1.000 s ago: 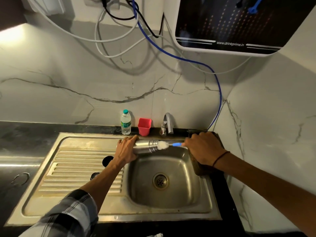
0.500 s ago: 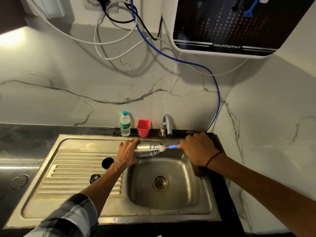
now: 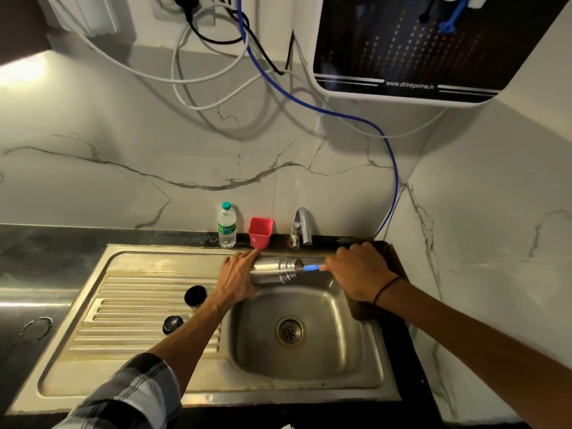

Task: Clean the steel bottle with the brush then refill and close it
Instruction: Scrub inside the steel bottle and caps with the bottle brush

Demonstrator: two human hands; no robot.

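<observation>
Steel bottle (image 3: 272, 270): on its side above the back of the sink basin (image 3: 309, 360), mouth toward the right, clasped by the left hand (image 3: 238, 275). Brush (image 3: 310, 267): blue handle gripped in the right hand (image 3: 359, 272), head inside the bottle mouth. Two dark caps (image 3: 195, 295) on the drainboard (image 3: 123, 320).

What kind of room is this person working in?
Most likely a home kitchen. There is a steel sink with a ribbed draining board set in a dark counter, a tap against a marble-look wall, and a wall-mounted water purifier with hoses trailing down.
</observation>
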